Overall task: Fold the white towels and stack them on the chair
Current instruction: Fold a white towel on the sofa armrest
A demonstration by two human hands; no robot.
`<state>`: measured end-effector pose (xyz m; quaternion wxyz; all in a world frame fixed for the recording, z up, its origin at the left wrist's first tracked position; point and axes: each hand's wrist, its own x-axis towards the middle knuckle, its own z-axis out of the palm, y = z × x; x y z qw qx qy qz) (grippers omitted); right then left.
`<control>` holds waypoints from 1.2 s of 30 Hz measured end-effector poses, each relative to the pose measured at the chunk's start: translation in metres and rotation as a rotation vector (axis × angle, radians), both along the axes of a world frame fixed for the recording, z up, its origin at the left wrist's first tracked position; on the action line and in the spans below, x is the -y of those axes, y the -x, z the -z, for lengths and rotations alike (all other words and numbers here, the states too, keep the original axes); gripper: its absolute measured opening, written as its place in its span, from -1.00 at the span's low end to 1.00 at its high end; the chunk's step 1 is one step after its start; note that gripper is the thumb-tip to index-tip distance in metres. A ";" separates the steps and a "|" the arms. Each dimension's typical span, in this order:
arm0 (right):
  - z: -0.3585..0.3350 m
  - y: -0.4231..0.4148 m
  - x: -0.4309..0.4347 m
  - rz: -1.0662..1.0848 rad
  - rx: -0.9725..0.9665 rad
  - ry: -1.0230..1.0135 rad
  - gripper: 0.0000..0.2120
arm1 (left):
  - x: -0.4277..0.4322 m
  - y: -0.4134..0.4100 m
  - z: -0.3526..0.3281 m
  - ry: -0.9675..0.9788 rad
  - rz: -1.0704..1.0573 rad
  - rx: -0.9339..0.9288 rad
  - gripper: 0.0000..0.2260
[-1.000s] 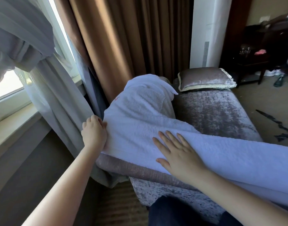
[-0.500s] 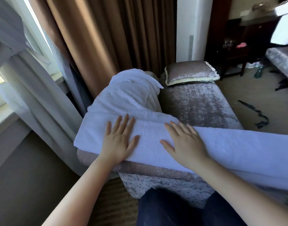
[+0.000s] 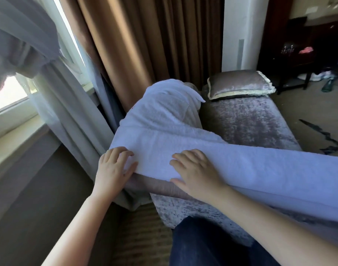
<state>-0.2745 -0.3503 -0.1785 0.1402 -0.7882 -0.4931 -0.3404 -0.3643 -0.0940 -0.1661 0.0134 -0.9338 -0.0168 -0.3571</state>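
A bright window (image 3: 9, 96) and sheer curtain (image 3: 55, 104) fill the upper left of the frame. A grey velvet chair (image 3: 250, 127) spreads through the centre. The likely trouble is that the long white towel (image 3: 260, 166) runs off the right edge, so an uneven pull could skew the fold or drag that free length off the seat. Its left end, at centre left, is pinched by the left grip (image 3: 114, 167), thumb at the near edge. Just right, the right grip (image 3: 195, 173) lies on top, fingers bent; whether it grasps I cannot tell.

White towel (image 3: 183, 148) lies, seemingly folded, across chair (image 3: 250, 121).
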 end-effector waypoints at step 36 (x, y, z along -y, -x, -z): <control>-0.006 -0.017 -0.012 0.221 0.002 -0.025 -0.72 | -0.033 -0.036 -0.035 0.324 -0.183 -0.027 -0.88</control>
